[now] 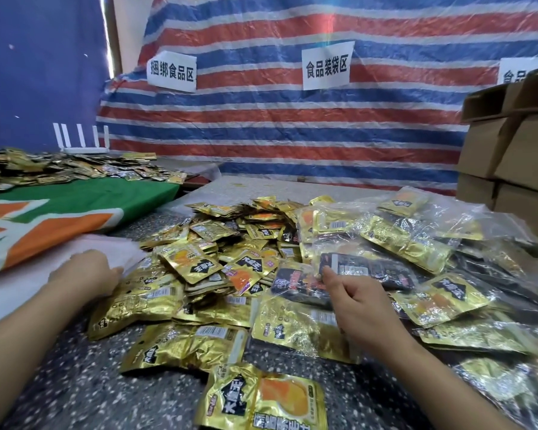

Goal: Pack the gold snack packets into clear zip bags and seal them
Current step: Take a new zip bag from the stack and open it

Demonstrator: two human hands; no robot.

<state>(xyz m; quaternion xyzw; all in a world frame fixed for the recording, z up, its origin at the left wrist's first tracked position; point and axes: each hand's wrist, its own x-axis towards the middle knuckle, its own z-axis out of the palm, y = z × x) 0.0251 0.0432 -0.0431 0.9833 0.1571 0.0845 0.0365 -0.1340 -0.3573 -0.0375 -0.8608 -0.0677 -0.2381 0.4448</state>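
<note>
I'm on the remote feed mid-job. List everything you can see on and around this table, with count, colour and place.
Loose gold foil snack packets: too many to count, gold with black and orange print, heaped mid-table.
Clear plastic zip bags holding packets: several, transparent, piled on the right.
Second heap of gold packets: many, gold, far left on the cloth.
Green, orange and white cloth: one, left.
White paper signs: three, on the striped tarp, the right one cut off.
Red, white and blue striped tarp: one, backdrop.
Brown cardboard boxes: stacked, far right.
White router with antennas: one, back left.
Speckled grey tabletop: one.
Left hand: at the heap's left edge.
Right hand: pinching a zip bag.
</note>
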